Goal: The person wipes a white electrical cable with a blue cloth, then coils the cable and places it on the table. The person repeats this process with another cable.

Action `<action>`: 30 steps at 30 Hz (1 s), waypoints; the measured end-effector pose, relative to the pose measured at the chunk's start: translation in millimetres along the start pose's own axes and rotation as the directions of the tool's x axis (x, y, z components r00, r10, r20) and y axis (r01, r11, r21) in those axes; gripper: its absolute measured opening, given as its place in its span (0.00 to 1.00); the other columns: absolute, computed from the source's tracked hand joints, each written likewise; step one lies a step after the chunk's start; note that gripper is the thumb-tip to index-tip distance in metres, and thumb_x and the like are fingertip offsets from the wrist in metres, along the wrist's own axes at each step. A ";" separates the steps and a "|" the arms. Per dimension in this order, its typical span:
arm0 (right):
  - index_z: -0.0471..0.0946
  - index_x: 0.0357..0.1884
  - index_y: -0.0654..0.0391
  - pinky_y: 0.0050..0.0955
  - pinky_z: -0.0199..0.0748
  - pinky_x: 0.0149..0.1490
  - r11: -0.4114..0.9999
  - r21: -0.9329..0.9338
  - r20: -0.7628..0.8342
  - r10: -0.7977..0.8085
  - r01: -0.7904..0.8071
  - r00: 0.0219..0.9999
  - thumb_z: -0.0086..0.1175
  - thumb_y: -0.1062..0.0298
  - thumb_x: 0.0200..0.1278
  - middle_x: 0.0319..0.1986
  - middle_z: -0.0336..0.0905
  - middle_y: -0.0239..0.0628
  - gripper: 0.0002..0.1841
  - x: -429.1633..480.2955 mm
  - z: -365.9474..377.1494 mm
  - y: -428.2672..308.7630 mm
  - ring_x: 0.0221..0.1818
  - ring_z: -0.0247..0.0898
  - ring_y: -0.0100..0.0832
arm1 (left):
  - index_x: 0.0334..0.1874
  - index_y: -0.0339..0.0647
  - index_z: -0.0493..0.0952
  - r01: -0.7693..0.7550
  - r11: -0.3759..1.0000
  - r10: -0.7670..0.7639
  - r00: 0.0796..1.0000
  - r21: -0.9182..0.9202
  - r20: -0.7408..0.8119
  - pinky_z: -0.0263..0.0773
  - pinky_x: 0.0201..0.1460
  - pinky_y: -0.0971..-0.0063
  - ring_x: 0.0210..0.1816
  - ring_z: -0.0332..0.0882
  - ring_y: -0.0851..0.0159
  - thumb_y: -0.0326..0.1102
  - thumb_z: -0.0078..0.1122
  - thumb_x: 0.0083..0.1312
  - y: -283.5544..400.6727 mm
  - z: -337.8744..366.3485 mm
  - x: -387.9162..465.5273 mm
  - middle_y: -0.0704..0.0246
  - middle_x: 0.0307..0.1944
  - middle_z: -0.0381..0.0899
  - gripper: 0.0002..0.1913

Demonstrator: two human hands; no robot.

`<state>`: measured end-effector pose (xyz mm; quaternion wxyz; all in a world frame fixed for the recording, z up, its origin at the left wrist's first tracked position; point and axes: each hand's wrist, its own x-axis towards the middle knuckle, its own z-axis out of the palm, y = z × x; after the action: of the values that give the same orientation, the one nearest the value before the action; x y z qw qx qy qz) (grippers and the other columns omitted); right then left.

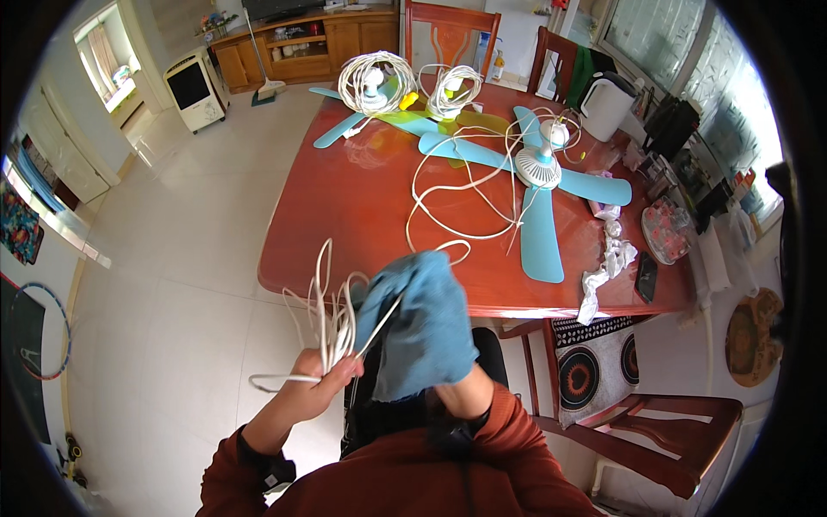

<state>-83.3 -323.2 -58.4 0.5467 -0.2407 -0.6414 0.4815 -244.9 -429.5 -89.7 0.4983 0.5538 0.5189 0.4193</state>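
Note:
My left hand (316,386) grips several loops of white electric cord (333,329), which fan out above the fingers. A blue-grey cloth (423,323) covers most of my right hand (466,391); its fingers are hidden. One strand of the cord runs from my left hand up into the cloth, and another loop emerges above it onto the table. Ahead lies a small ceiling fan (540,165) with light blue blades and a white motor, loose cord spread beside it. Behind it, two more fans (375,90) (446,106) carry coiled white cords.
The fans rest on a red-brown wooden table (336,213). Along its right side are a white kettle (607,106), a tray of glasses (669,229), crumpled tissue (604,278) and a phone (646,276). A wooden chair (672,426) with a patterned cushion (597,368) stands at my right.

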 end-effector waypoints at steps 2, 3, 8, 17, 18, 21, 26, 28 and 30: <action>0.58 0.30 0.59 0.21 0.63 0.22 0.977 0.207 0.039 0.039 -0.047 0.998 0.48 0.81 0.53 0.21 0.68 0.38 0.10 8.0 -13.3 2.9 0.18 0.63 0.27 | 0.30 0.36 0.72 0.089 0.986 -0.096 0.994 -0.142 -0.044 0.58 0.24 0.82 0.20 0.59 0.79 0.34 0.46 0.70 -6.9 -5.9 -18.1 0.77 0.17 0.64 0.11; 0.59 0.30 0.59 0.22 0.64 0.23 0.953 0.292 0.007 0.090 -0.088 0.996 0.47 0.79 0.55 0.21 0.67 0.38 0.08 12.2 -16.4 7.9 0.18 0.63 0.27 | 0.29 0.36 0.72 0.132 0.968 -0.148 0.987 -0.214 -0.059 0.57 0.24 0.82 0.20 0.59 0.79 0.34 0.46 0.69 -11.6 -10.2 -26.9 0.77 0.17 0.64 0.11; 0.62 0.22 0.58 0.25 0.57 0.16 0.745 0.626 0.103 0.213 -0.230 0.971 0.44 0.75 0.60 0.16 0.61 0.36 0.09 28.8 -33.4 32.3 0.13 0.56 0.28 | 0.29 0.35 0.71 0.276 0.932 -0.310 0.943 -0.235 -0.122 0.53 0.22 0.83 0.19 0.57 0.79 0.33 0.46 0.69 -34.1 -36.0 -71.9 0.77 0.18 0.64 0.11; 0.63 0.29 0.58 0.21 0.64 0.28 0.922 0.380 -0.113 0.121 -0.070 0.986 0.43 0.77 0.62 0.23 0.67 0.36 0.05 54.1 -76.1 34.9 0.24 0.63 0.26 | 0.27 0.40 0.67 0.148 0.853 -0.304 0.920 -0.500 -0.247 0.46 0.16 0.81 0.14 0.51 0.79 0.33 0.50 0.67 -41.4 -75.5 -116.4 0.76 0.15 0.61 0.10; 0.63 0.29 0.58 0.21 0.65 0.28 0.997 0.075 -0.149 0.018 -0.007 0.989 0.43 0.78 0.61 0.23 0.67 0.36 0.04 55.2 -82.3 33.9 0.24 0.63 0.27 | 0.26 0.40 0.67 0.134 0.847 -0.312 0.909 -0.515 -0.277 0.45 0.15 0.81 0.12 0.50 0.79 0.34 0.49 0.68 -42.5 -77.8 -117.6 0.76 0.15 0.60 0.11; 0.63 0.28 0.60 0.21 0.65 0.30 0.971 -0.239 -0.233 -0.039 -0.018 0.972 0.46 0.84 0.54 0.23 0.68 0.39 0.07 58.7 -94.5 27.7 0.25 0.64 0.29 | 0.25 0.41 0.66 0.111 0.842 -0.336 0.874 -0.528 -0.350 0.44 0.14 0.82 0.12 0.49 0.79 0.35 0.47 0.69 -43.7 -80.1 -116.5 0.76 0.14 0.59 0.12; 0.66 0.28 0.62 0.21 0.62 0.24 0.909 -0.414 -0.161 -0.127 0.050 0.979 0.51 0.82 0.50 0.20 0.69 0.39 0.06 54.6 -94.2 7.4 0.20 0.64 0.28 | 0.27 0.45 0.66 -0.041 0.752 -0.219 0.926 -0.658 -0.308 0.43 0.13 0.83 0.11 0.47 0.80 0.40 0.42 0.72 -36.7 -84.1 -87.9 0.79 0.13 0.53 0.14; 0.67 0.27 0.62 0.22 0.61 0.21 0.990 0.067 -0.140 0.131 -0.122 0.981 0.48 0.76 0.56 0.17 0.68 0.38 0.03 51.9 -88.2 2.3 0.16 0.64 0.29 | 0.32 0.46 0.67 -0.082 0.688 -0.200 0.933 -0.721 -0.298 0.45 0.14 0.84 0.12 0.48 0.80 0.41 0.40 0.73 -30.0 -82.8 -71.9 0.80 0.15 0.53 0.12; 0.68 0.26 0.63 0.23 0.60 0.19 0.651 0.727 -0.074 0.391 -0.219 0.917 0.45 0.71 0.61 0.14 0.67 0.38 0.08 51.0 -79.7 2.1 0.14 0.63 0.29 | 0.36 0.47 0.68 -0.116 0.641 -0.138 0.955 -0.759 -0.263 0.47 0.16 0.85 0.14 0.49 0.80 0.42 0.39 0.74 -21.0 -78.0 -55.3 0.80 0.16 0.54 0.11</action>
<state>-24.0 -251.4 -41.2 0.5756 -0.1710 -0.2921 0.7444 -330.8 -476.0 -95.6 0.6045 0.2175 0.3640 0.6744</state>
